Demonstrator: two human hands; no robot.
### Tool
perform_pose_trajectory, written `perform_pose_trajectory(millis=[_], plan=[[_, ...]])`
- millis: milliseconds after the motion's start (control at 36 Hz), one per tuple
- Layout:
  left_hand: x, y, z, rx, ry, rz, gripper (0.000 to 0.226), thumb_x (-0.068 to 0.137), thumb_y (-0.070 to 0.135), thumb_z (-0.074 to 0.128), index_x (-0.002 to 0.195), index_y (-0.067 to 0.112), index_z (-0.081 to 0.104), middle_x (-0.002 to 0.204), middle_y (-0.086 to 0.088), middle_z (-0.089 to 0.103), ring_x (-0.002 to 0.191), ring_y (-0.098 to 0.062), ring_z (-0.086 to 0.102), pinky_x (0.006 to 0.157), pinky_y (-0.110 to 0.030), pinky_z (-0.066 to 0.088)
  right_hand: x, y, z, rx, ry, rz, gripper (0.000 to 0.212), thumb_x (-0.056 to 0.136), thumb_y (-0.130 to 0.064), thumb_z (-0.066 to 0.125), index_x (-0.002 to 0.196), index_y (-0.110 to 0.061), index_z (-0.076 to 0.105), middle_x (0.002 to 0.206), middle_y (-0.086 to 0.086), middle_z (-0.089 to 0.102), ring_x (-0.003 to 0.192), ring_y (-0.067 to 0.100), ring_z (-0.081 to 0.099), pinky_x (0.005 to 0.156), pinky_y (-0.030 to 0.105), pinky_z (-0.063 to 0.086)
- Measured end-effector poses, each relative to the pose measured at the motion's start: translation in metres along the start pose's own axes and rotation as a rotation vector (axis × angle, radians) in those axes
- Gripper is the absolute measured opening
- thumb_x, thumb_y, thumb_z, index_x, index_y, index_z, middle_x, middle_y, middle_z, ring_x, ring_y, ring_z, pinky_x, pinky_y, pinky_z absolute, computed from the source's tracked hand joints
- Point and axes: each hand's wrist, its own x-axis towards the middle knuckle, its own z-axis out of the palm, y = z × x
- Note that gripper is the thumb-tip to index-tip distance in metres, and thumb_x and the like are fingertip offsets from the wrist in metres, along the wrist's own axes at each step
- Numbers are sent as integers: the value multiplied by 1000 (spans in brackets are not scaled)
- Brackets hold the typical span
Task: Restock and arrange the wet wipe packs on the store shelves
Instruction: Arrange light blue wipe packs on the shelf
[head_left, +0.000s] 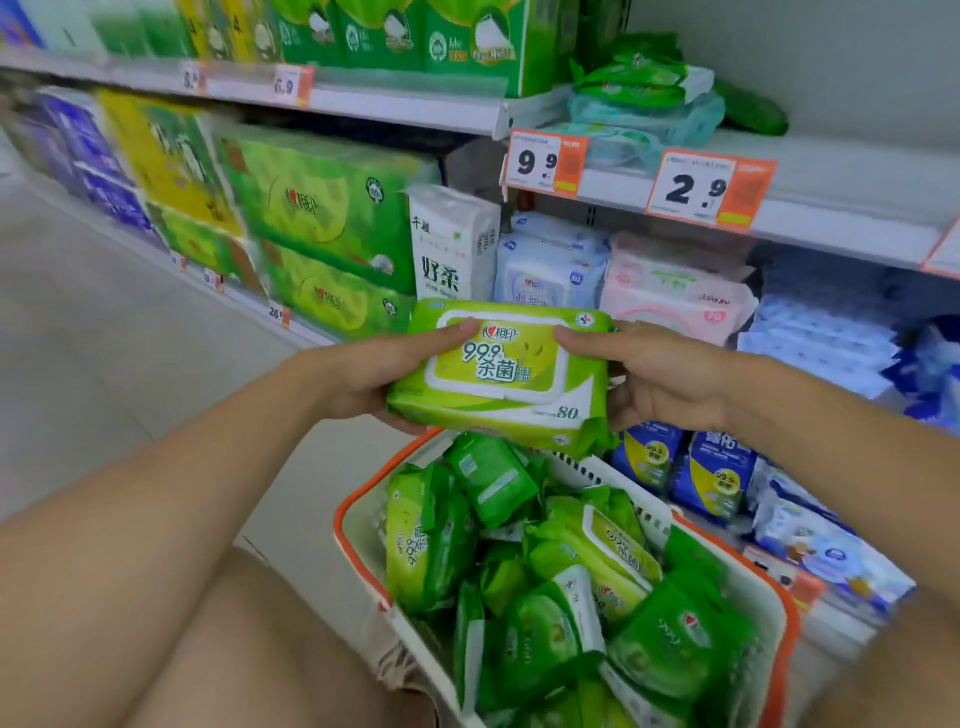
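A large green wet wipe pack (506, 387) with a white lid flap is held level in front of the shelves, above the basket. My left hand (379, 371) grips its left end, thumb on top. At the right end my right hand (654, 371) grips it, thumb on the lid's corner. Below stands a white basket with an orange rim (358, 525), full of several green wet wipe packs (561, 587), big and small. A few green packs (641, 80) lie on the upper shelf at the right.
Shelves run from left to right ahead, with price tags 9.9 (543, 163) and 2.9 (709, 189). Green tissue boxes (322, 208), a white tissue pack (452, 244), blue and pink wipe packs (675, 291) fill the middle shelf. Blue packs (717, 475) sit lower right. The aisle floor (104, 322) lies left.
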Motion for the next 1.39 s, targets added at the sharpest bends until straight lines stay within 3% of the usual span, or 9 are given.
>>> perform_pose_trajectory(millis=[139, 389, 528, 667, 778, 889, 1056, 1194, 1389], plan=[[13, -28, -5, 63, -112, -174, 62, 80, 68, 55, 125, 25, 62, 119, -1, 71, 110, -27, 67, 93, -51, 55, 12, 21, 3, -154, -158, 215, 42, 91, -36, 67, 124, -10, 66, 104, 13, 76, 86, 29, 75, 74, 38, 63], [47, -41, 29, 590, -230, -375, 60, 102, 41, 48, 154, 20, 29, 162, -6, 22, 132, -36, 47, 91, -47, 56, 30, 81, 24, -726, -280, 406, 75, 96, -38, 63, 151, -3, 27, 122, 25, 64, 102, 31, 69, 86, 41, 60], [63, -41, 35, 659, -212, -353, 61, 102, 41, 48, 154, 19, 28, 160, -7, 27, 131, -35, 50, 77, -34, 58, 34, 83, 17, -753, -253, 375, 50, 101, -36, 54, 136, 0, 48, 112, 23, 70, 99, 31, 71, 87, 41, 59], [54, 7, 31, 643, 22, 212, 25, 94, 37, 63, 112, 20, 68, 111, 1, 67, 102, -19, 66, 75, -22, 56, 19, 25, -2, -1076, 42, -38, 38, 94, -38, 62, 122, -13, 65, 108, 9, 67, 98, 25, 65, 88, 38, 55], [36, 91, 29, 131, 333, 601, 7, 91, 26, 69, 98, 25, 71, 95, 3, 72, 88, -13, 70, 66, -23, 57, -13, -42, -35, -726, 550, -573, 6, 86, -30, 72, 86, -23, 72, 77, -5, 71, 70, 5, 63, 68, 21, 49], [31, 174, 28, 286, 531, 880, 14, 90, 22, 70, 103, 17, 68, 94, -2, 69, 81, -13, 66, 71, -25, 53, -32, -91, -89, -688, 841, -807, 3, 80, -16, 74, 78, -16, 72, 71, -10, 67, 65, 6, 60, 64, 18, 44], [77, 251, 26, 730, 537, 615, 77, 83, 49, 72, 143, 13, 41, 139, -9, 51, 113, -28, 58, 85, -30, 47, 7, -137, -165, -800, 820, -456, 68, 70, -27, 87, 131, -16, 57, 125, 4, 61, 115, 23, 58, 98, 31, 46], [131, 280, 14, 781, 487, 387, 129, 64, 67, 79, 157, 16, 6, 161, -14, 22, 144, -33, 30, 114, -41, 35, 65, -162, -200, -1054, 688, -440, 111, 61, -38, 91, 152, -30, 30, 145, 13, 41, 134, 29, 42, 113, 36, 37], [192, 300, 13, 686, 378, 457, 124, 62, 43, 90, 155, 17, 14, 146, 1, 44, 131, -21, 46, 106, -25, 37, 145, -200, -209, -1211, 488, -448, 124, 42, -74, 75, 151, -40, 27, 151, 10, 39, 135, 28, 41, 112, 36, 39]])
